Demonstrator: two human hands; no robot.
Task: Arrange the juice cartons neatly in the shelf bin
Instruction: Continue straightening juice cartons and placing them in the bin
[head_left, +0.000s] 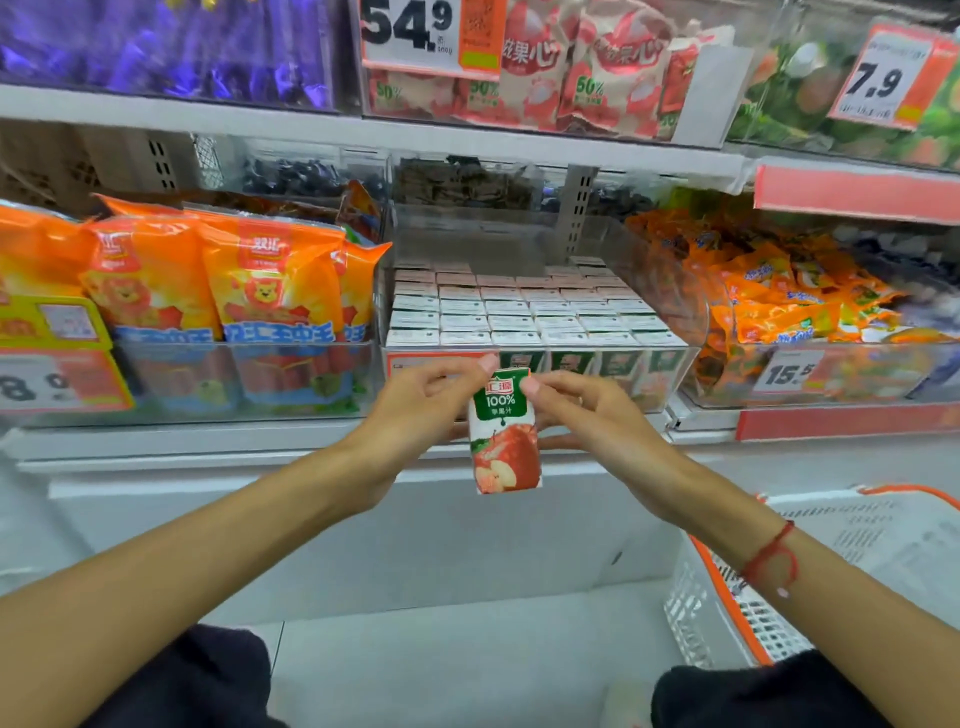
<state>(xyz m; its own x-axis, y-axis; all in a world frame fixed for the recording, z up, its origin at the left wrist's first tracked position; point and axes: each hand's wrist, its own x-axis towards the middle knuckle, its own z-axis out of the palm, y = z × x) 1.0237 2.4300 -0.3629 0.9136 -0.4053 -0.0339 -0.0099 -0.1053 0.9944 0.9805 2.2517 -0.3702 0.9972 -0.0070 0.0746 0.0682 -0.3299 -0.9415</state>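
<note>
Both hands pinch one upright juice carton (504, 431) just before the shelf bin (670, 374). Left hand (415, 405) and right hand (587, 415) fingers curl on its top corners.

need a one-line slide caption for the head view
Both hands, left hand and right hand, pinch a juice carton upright before the clear shelf bin already packed with cartons.

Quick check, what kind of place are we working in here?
Most likely a supermarket aisle: price tags on the shelf edges, clear bins of packaged snacks, and a shopping basket at the right.
</note>
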